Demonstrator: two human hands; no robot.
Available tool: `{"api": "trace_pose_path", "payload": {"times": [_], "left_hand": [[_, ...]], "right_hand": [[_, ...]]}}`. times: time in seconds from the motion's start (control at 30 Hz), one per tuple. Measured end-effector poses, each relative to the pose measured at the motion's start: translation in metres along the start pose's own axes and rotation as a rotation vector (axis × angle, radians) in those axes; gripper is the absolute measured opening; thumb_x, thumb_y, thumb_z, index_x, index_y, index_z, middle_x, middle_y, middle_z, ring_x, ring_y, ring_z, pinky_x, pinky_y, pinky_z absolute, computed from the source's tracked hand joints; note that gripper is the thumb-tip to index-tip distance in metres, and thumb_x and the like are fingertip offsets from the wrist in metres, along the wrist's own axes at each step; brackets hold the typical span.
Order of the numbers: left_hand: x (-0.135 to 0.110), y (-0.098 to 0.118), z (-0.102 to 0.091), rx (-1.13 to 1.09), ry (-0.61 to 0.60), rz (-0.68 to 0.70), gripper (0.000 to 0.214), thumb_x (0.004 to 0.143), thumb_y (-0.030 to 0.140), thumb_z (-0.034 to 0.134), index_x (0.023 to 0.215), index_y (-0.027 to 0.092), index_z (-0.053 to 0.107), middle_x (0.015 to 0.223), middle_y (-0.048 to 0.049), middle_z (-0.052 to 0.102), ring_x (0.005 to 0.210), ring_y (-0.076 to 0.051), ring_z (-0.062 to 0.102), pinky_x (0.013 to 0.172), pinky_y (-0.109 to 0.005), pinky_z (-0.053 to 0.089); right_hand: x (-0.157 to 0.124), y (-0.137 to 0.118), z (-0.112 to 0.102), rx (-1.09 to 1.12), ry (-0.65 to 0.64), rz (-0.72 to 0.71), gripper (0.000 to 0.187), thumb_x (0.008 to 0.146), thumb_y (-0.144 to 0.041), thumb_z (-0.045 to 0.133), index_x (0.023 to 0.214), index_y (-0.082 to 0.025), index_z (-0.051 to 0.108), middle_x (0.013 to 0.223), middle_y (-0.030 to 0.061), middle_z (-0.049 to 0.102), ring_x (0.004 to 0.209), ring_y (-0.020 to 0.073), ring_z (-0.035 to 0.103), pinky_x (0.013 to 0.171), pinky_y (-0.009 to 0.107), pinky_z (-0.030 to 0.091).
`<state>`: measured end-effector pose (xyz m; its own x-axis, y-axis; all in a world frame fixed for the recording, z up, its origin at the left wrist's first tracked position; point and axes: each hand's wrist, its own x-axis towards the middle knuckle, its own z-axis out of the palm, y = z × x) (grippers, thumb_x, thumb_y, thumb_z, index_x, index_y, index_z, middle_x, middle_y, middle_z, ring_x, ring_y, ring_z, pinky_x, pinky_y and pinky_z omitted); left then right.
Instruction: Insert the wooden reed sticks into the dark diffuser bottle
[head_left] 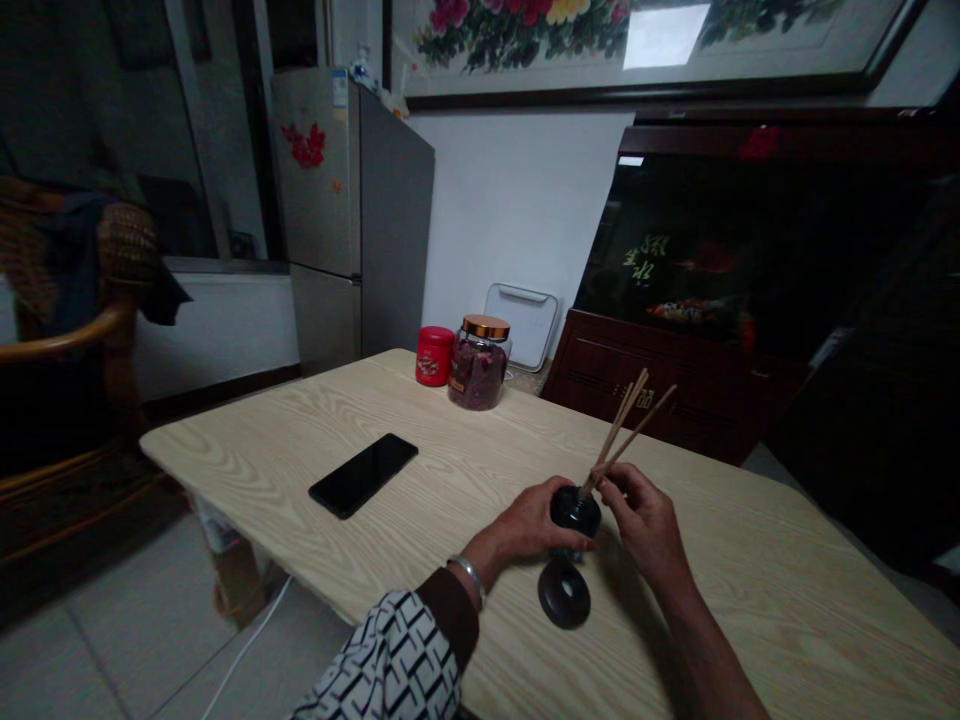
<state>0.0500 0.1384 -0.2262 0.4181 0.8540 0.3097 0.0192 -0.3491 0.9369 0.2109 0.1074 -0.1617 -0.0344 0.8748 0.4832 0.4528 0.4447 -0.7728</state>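
Note:
A small dark glass diffuser bottle [576,513] is gripped by my left hand [534,520], whose fingers and thumb wrap around its sides. Several thin brown reed sticks [622,420] rise from the bottle's mouth and fan out at the top. My right hand [637,510] pinches a reed stick low down, close to the mouth; its fingertips partly hide the sticks' lower ends. Just in front of the bottle, a round dark ring-shaped lid [565,594] with a hole in its middle lies on the wooden table [465,470].
A black phone [364,475] lies on the table to the left. Toward the back edge stand a red canister [434,356] and a glass jar [478,370] with a copper-coloured lid. Behind are a fridge [322,200], a white board-like item [523,325] and a fish tank [697,240].

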Motion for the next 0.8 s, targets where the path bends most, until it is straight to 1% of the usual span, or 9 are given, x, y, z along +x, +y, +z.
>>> {"api": "trace_pose_path", "payload": {"times": [0.1, 0.2, 0.27, 0.33, 0.4, 0.5, 0.6, 0.7, 0.8], "left_hand": [[0.0, -0.001, 0.001, -0.042, 0.005, 0.012, 0.07, 0.051, 0.033, 0.086, 0.113, 0.014, 0.058, 0.097, -0.0059, 0.063, 0.089, -0.019, 0.056, 0.078, -0.03, 0.045], [0.001, -0.002, 0.002, -0.077, 0.005, 0.01, 0.069, 0.05, 0.028, 0.085, 0.113, 0.014, 0.058, 0.096, -0.0053, 0.063, 0.089, -0.02, 0.056, 0.079, -0.03, 0.045], [0.001, -0.002, 0.001, -0.085, 0.003, 0.007, 0.068, 0.05, 0.025, 0.084, 0.113, 0.015, 0.058, 0.095, -0.0047, 0.063, 0.088, -0.019, 0.057, 0.079, -0.03, 0.045], [0.001, -0.001, 0.001, -0.079, -0.008, 0.008, 0.067, 0.051, 0.023, 0.083, 0.113, 0.015, 0.057, 0.096, -0.0044, 0.064, 0.089, -0.019, 0.057, 0.08, -0.03, 0.045], [0.0, 0.0, 0.0, -0.054, -0.011, 0.012, 0.066, 0.053, 0.021, 0.08, 0.114, 0.015, 0.056, 0.099, -0.0047, 0.064, 0.09, -0.02, 0.057, 0.082, -0.03, 0.045], [-0.001, 0.002, -0.001, 0.013, -0.008, 0.014, 0.069, 0.054, 0.022, 0.079, 0.118, 0.015, 0.055, 0.103, -0.0057, 0.063, 0.093, -0.021, 0.057, 0.084, -0.032, 0.045], [-0.003, 0.0, -0.003, 0.077, 0.007, 0.033, 0.079, 0.052, 0.027, 0.082, 0.124, 0.017, 0.051, 0.113, -0.0088, 0.059, 0.099, -0.024, 0.055, 0.088, -0.035, 0.044], [-0.003, -0.005, -0.005, 0.124, 0.071, 0.068, 0.089, 0.053, 0.031, 0.084, 0.131, 0.017, 0.044, 0.127, -0.0136, 0.051, 0.111, -0.028, 0.051, 0.095, -0.04, 0.042], [-0.001, -0.012, -0.007, 0.18, 0.128, 0.074, 0.083, 0.062, 0.03, 0.078, 0.135, 0.018, 0.04, 0.132, -0.0149, 0.046, 0.119, -0.028, 0.047, 0.1, -0.041, 0.039]], "right_hand": [[-0.003, 0.004, 0.0, 0.086, -0.007, 0.036, 0.024, 0.086, -0.04, 0.056, 0.099, -0.019, 0.058, 0.086, 0.005, 0.065, 0.079, 0.0201, 0.061, 0.071, 0.033, 0.047], [-0.008, 0.011, 0.0, 0.128, 0.029, 0.063, 0.03, 0.085, -0.04, 0.057, 0.106, -0.02, 0.052, 0.089, 0.0054, 0.063, 0.083, 0.0208, 0.061, 0.072, 0.033, 0.048], [-0.013, 0.015, 0.001, 0.081, 0.018, 0.081, 0.037, 0.082, -0.041, 0.059, 0.111, -0.02, 0.049, 0.098, 0.0073, 0.062, 0.088, 0.0219, 0.06, 0.071, 0.033, 0.048], [-0.019, 0.019, 0.005, 0.012, -0.037, 0.119, 0.049, 0.078, -0.043, 0.064, 0.119, -0.022, 0.047, 0.108, 0.0089, 0.061, 0.091, 0.023, 0.061, 0.07, 0.033, 0.049], [-0.023, 0.023, 0.009, -0.045, -0.08, 0.149, 0.057, 0.074, -0.044, 0.067, 0.123, -0.022, 0.047, 0.111, 0.009, 0.061, 0.091, 0.0242, 0.062, 0.072, 0.034, 0.05], [-0.024, 0.028, 0.017, -0.084, -0.116, 0.126, 0.051, 0.073, -0.045, 0.067, 0.117, -0.022, 0.054, 0.107, 0.0078, 0.064, 0.095, 0.0258, 0.063, 0.08, 0.037, 0.05], [-0.017, 0.036, 0.02, -0.112, -0.117, 0.108, 0.048, 0.075, -0.046, 0.065, 0.116, -0.021, 0.056, 0.107, 0.0084, 0.065, 0.098, 0.0267, 0.062, 0.085, 0.039, 0.048], [-0.002, 0.05, 0.019, -0.145, -0.074, 0.114, 0.052, 0.074, -0.048, 0.065, 0.116, -0.019, 0.056, 0.111, 0.0115, 0.064, 0.102, 0.0284, 0.061, 0.088, 0.04, 0.047], [0.017, 0.066, 0.016, -0.18, -0.043, 0.095, 0.056, 0.074, -0.051, 0.064, 0.118, -0.017, 0.055, 0.113, 0.0134, 0.064, 0.103, 0.0292, 0.06, 0.088, 0.04, 0.046]]}}
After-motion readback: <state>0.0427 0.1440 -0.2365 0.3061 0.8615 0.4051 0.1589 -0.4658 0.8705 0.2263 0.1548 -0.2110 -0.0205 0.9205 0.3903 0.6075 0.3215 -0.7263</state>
